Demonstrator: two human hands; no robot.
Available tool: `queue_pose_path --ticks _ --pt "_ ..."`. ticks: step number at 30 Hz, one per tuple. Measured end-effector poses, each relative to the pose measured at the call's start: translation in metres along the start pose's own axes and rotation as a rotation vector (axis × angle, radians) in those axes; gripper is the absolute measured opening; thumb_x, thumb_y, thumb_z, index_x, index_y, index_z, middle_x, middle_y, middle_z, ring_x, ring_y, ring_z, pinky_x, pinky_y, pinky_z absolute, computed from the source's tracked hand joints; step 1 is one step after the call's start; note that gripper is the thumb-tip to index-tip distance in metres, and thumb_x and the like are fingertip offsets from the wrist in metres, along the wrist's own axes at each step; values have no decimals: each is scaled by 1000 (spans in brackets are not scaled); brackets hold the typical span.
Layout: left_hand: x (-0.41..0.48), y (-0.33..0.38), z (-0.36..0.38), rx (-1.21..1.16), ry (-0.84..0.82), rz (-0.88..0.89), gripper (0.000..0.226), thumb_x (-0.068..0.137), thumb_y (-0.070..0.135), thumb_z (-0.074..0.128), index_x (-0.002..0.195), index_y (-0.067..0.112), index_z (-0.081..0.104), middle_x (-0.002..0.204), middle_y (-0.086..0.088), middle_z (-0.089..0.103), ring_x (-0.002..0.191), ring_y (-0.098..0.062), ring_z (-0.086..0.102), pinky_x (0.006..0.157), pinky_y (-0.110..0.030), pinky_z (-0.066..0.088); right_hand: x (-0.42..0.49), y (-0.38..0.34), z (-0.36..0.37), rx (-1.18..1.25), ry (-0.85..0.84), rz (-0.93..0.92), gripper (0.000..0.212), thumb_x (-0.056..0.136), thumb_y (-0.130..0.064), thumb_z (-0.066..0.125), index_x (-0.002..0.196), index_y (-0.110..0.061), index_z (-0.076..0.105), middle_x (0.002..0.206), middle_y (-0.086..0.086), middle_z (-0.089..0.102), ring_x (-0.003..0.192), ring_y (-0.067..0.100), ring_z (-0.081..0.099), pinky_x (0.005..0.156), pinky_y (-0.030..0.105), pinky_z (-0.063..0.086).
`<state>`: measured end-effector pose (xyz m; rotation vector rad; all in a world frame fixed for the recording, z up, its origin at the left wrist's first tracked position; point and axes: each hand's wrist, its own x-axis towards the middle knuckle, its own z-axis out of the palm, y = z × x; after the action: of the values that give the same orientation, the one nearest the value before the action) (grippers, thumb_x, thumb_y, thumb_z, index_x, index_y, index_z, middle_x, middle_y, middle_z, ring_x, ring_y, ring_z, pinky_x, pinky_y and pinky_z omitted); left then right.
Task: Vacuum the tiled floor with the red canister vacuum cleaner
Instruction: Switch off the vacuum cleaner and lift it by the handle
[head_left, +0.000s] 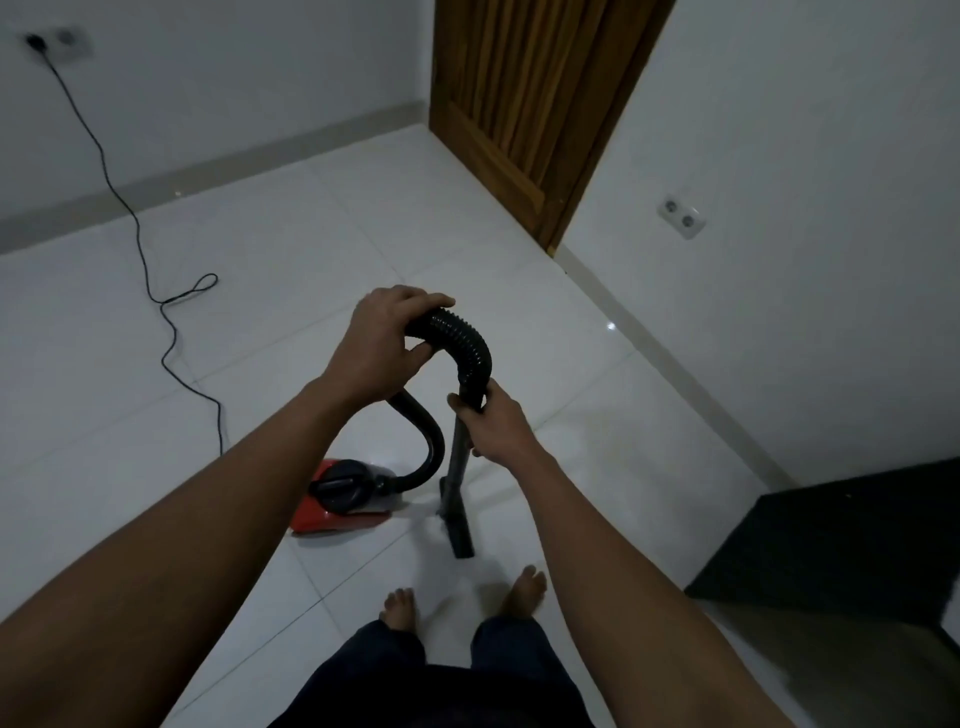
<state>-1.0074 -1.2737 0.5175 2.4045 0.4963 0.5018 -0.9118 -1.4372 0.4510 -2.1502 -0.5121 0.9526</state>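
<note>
On the white tiled floor (311, 234) sits the red canister vacuum cleaner (311, 514), near the bare feet (400, 605), its black ribbed hose (457, 332) arching up into the gripping left hand (379, 348), the right hand (493, 426) clasping the upright wand (460, 457) just below, a power cord (156, 291) trailing left.

Wooden door (524, 104) at far corner of floor (311, 249); double socket (681, 218) low on right wall (810, 156); dark mat (852, 545) at floor's right edge; second socket (60, 44), blurred, far left.
</note>
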Motion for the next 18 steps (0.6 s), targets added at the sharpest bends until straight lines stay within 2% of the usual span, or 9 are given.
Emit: queue_pose_path --ticks 2,5,7,10,12,15,18 --pt "2 -3 -5 36 28 4 48 82 15 79 127 25 64 120 -4 65 112 -28 54 99 -53 43 1 -7 11 6 16 -26 40 89 -53 56 117 -25 49 95 0 66 81 20 66 75 39 56" --pt "3 -3 -10 52 35 9 47 82 13 79 126 24 66 121 -4 65 113 -28 55 96 -49 46 0 -11 24 60 9 -41 40 93 -47 53 122 -20 48 99 2 65 84 16 63 72 31 49" --pt "0 -2 -10 88 16 21 48 81 12 79 125 24 67 121 -4 66 112 -28 56 94 -47 48 1 -7 33 105 -13 -21 43 92 -48 54 125 -21 47 101 3 66 87 20 65 74 34 52" --pt "-9 -5 -3 121 -1 24 50 78 11 81 124 25 67 120 -2 67 112 -27 57 93 -47 48 0 2 46 128 -19 -3 41 94 -46 53 127 -23 47 101 3 66 87 19 64 68 26 48" --pt "-16 -10 2 111 21 -17 49 79 13 80 125 27 66 120 0 67 111 -25 56 94 -47 48 0 5 50 168 -5 -13 37 95 -45 53 126 -23 49 97 2 67 86 18 65 67 23 45" --pt "-19 -13 6 104 66 -83 53 79 17 80 128 26 63 123 0 64 114 -23 54 97 -45 46 4 6 51 173 14 -46 29 96 -41 55 116 -20 55 87 1 64 74 13 60 61 19 43" --pt "-15 -22 14 54 101 -195 59 79 17 80 133 26 59 127 -2 60 118 -21 51 96 -36 45 22 15 56 82 41 -75 26 95 -37 59 108 -15 56 101 6 51 72 12 56 68 23 46"
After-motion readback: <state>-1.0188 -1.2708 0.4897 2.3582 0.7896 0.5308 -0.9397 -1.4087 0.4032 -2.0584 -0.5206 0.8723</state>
